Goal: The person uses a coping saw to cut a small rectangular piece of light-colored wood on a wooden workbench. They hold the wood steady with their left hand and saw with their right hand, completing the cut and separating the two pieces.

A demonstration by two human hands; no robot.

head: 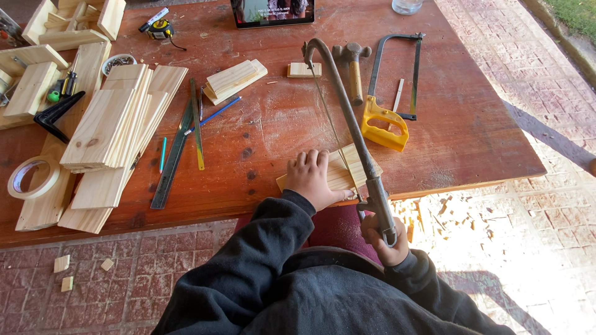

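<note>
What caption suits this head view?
Left hand steadies wood piece on table; right hand grips saw.

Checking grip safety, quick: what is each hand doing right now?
Left hand: open, pressed flat on the wood piece.
Right hand: closed around the coping saw handle.

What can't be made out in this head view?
- Cut line in the wood piece: hidden by the saw frame and left hand.
- Right hand palm: wrapped around the saw handle.
- Tablet, glass: cut off by top edge.
- Bowl contents: too small.
</note>
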